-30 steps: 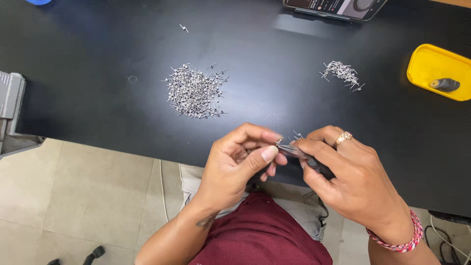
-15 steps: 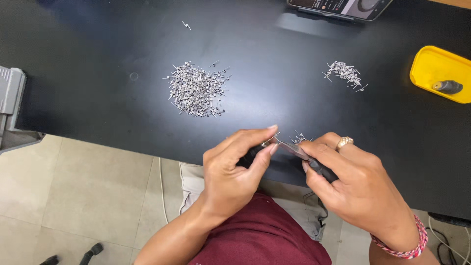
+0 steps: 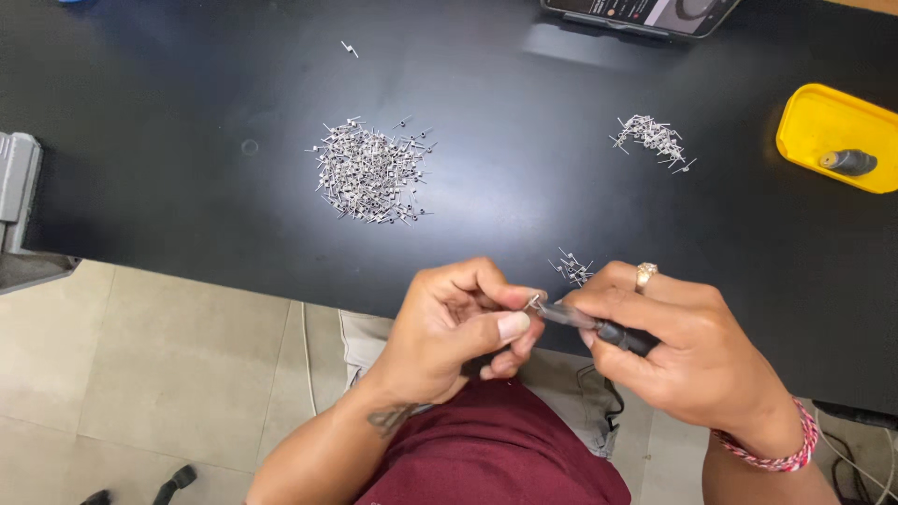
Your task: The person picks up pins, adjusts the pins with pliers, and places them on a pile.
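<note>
Your left hand (image 3: 458,327) closed up since half a second ago: then the index finger was stretched out toward the tool tip, now the fingers curled in and the thumb pressed against the index over a tiny silver metal coil piece (image 3: 535,301). Both hands sat at about the same spot, just off the near edge of the black desk (image 3: 168,196), above your maroon-clad lap (image 3: 496,458).

Your right hand (image 3: 678,351) was wrapped shut around a slim black-handled tool with a thin metal tip (image 3: 599,325), tip pointing left and meeting the coil piece at your left fingertips. That hand wore a gold ring on one finger and a red-and-white braided band at the wrist.

A small cluster of the same silver pieces (image 3: 571,268) lay on the desk just beyond your right knuckles. A big loose heap of silver wire pieces (image 3: 368,171) sat farther out to the left, well apart from the hands, and a smaller pile (image 3: 653,138) lay to the right. One stray piece (image 3: 349,48) lay near the far edge. A yellow plastic tray (image 3: 823,126) at the far right held a dark grey cylinder (image 3: 848,162). A phone (image 3: 645,13) lay at the top edge, and a grey device (image 3: 17,187) poked in at the left.
</note>
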